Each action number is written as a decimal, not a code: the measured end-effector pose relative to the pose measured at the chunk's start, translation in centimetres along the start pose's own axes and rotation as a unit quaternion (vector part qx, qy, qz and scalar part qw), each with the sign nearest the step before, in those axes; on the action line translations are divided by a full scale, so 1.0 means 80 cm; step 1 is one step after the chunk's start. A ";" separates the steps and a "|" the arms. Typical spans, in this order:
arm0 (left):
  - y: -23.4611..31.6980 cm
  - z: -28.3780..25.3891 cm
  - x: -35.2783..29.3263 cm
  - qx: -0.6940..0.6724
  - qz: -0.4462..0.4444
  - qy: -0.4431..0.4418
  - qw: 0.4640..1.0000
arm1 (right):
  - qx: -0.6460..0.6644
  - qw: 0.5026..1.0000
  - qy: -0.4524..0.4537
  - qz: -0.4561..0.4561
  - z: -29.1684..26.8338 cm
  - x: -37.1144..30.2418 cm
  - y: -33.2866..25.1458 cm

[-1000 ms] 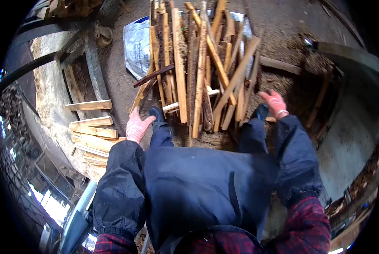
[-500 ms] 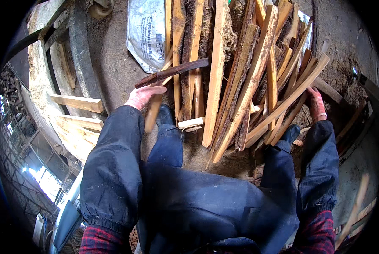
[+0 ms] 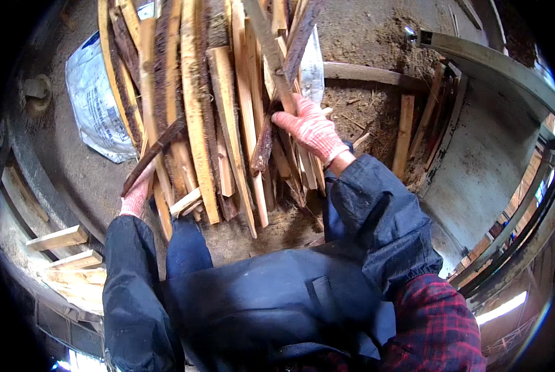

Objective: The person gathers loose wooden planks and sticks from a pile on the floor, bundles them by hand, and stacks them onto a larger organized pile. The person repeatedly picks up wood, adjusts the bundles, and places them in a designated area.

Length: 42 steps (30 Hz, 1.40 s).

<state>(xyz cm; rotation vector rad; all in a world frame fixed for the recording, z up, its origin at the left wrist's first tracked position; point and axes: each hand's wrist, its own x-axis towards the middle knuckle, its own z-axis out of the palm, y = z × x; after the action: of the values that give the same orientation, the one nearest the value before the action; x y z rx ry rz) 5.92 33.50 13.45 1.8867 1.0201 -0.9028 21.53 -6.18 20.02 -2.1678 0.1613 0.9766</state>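
A bundle of long wooden strips [image 3: 198,111], some edged with bark, lies on the ground before me. My left hand [image 3: 137,193], in a pinkish knitted glove, is at the bundle's left side, closed on a short dark bark-covered strip [image 3: 159,147]. That strip slants across the others, and most of the left fingers are hidden behind it. My right hand [image 3: 315,131], gloved alike, reaches over the bundle's right side. Its fingers are wrapped round a long greyish slat [image 3: 266,43], with the thumb on the near side.
A white printed sack [image 3: 97,99] lies partly under the strips on the left. Pale cut lumber [image 3: 57,239] sits at the lower left. A grey metal panel [image 3: 485,149] rises on the right, with loose wood pieces [image 3: 405,133] and sawdust beside it.
My view has swung rightward. My right hand has come up from the bundle's outer right side and gripped a slat. My left hand stays at the dark strip.
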 end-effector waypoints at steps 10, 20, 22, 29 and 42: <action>0.038 -0.015 -0.031 0.109 0.106 -0.033 0.988 | 0.037 0.986 0.139 0.085 -0.006 0.011 0.013; 0.058 0.056 -0.166 0.061 -0.042 0.173 0.982 | -0.085 0.975 -0.006 -0.206 -0.015 0.002 0.048; 0.036 0.072 -0.210 -0.025 -0.078 0.174 0.981 | 0.143 0.988 0.025 -0.048 -0.007 -0.039 0.044; 0.029 0.096 -0.285 -0.036 0.008 0.276 0.960 | 0.280 0.952 -0.035 0.120 0.017 -0.169 -0.010; 0.010 0.288 -0.182 -0.061 -0.125 -0.132 0.982 | 0.191 0.974 0.126 -0.012 0.042 -0.089 0.056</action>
<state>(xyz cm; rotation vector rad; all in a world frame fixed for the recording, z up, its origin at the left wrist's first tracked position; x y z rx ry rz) -4.42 8.37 16.09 1.5112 1.1350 -1.1715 12.76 -8.34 20.90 -1.9214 0.4082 0.5950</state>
